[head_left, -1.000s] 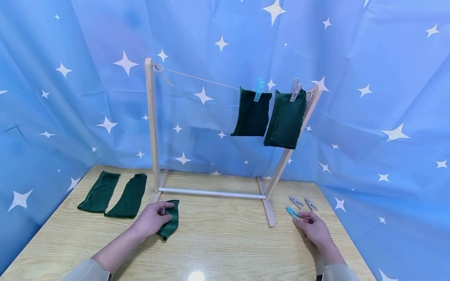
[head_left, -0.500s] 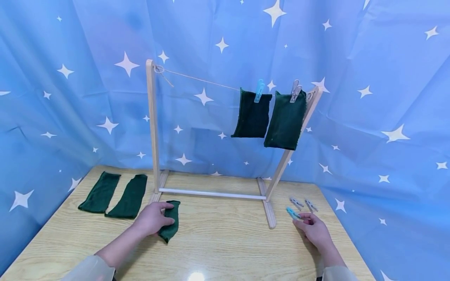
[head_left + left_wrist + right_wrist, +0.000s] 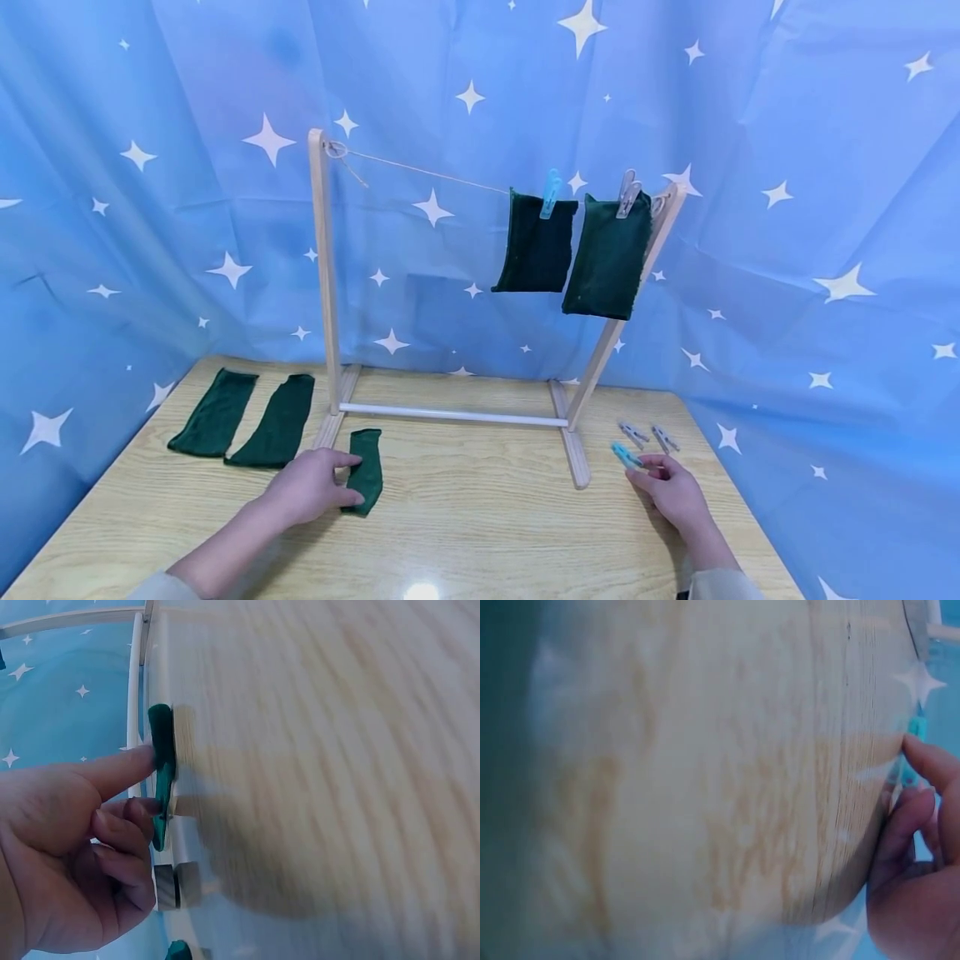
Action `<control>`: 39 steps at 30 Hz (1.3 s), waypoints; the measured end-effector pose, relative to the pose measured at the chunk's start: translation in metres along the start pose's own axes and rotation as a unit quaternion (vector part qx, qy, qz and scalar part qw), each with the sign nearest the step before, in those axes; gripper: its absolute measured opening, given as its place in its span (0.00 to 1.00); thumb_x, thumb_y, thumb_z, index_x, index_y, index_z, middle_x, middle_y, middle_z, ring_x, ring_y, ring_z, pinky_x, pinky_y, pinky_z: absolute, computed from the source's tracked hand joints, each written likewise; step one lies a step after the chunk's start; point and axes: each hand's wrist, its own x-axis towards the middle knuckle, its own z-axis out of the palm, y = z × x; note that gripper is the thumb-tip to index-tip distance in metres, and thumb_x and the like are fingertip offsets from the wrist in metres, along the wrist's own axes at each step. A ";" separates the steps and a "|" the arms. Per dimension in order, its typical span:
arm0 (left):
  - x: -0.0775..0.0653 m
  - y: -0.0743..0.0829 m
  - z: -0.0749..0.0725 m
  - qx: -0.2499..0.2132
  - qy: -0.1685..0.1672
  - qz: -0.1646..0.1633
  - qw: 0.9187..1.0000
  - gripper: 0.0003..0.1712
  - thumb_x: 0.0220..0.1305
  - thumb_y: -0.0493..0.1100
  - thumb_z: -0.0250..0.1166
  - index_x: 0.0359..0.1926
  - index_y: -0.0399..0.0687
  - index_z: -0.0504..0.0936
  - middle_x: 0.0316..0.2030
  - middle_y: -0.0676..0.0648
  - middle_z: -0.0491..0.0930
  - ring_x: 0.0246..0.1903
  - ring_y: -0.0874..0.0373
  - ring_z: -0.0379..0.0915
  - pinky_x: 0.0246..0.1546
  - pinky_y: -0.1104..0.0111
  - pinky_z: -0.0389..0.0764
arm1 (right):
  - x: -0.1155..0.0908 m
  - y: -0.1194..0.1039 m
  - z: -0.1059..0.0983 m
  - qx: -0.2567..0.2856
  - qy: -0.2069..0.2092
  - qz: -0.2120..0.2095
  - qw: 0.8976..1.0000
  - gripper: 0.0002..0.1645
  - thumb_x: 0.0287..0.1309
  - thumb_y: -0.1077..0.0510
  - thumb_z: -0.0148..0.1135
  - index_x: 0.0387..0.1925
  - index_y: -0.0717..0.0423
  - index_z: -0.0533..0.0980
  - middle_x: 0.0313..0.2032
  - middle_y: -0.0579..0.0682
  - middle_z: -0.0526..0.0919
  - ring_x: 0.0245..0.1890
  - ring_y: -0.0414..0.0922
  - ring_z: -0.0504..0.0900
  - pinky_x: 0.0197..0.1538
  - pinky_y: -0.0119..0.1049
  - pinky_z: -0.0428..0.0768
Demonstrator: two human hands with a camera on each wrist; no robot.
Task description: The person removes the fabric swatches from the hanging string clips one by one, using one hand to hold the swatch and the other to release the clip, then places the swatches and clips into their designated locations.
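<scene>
In the head view my left hand (image 3: 311, 487) is at the left edge of a small green cloth (image 3: 367, 471) on the table. Its thumb and index finger lie apart, touching the cloth; the left wrist view has the same cloth (image 3: 162, 746) edge-on, the other fingers bent. My right hand (image 3: 675, 492) pinches a light blue clothespin (image 3: 624, 455) low over the table on the right. From the right wrist that clothespin (image 3: 916, 729) is partly covered by fingers. Two grey clothespins, a nearer-left one (image 3: 633, 433) and a right one (image 3: 664, 438), lie just beyond it.
A wooden drying rack (image 3: 324, 275) stands at the back, its string (image 3: 427, 170) sloping rightward. Two green cloths hang there, one (image 3: 536, 250) by a blue clothespin (image 3: 551, 196), another (image 3: 609, 258) by a grey one (image 3: 627, 195). Two more cloths (image 3: 213, 414) lie left on the table (image 3: 480, 517).
My left hand has drawn back slightly left and toward me, uncovering more of the small cloth, whose near end now lies flatter. The right hand with its clothespin has stayed put.
</scene>
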 end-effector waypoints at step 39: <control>0.011 -0.001 -0.009 0.034 -0.036 -0.001 0.999 0.34 0.62 0.42 0.82 0.69 0.48 0.86 0.69 0.34 0.83 0.16 0.59 0.52 0.20 0.68 0.58 | 0.000 -0.008 -0.001 -0.057 0.014 0.004 0.998 0.40 0.73 0.38 0.68 0.71 0.62 0.71 0.48 0.58 0.79 0.27 0.45 0.79 0.36 0.40 0.77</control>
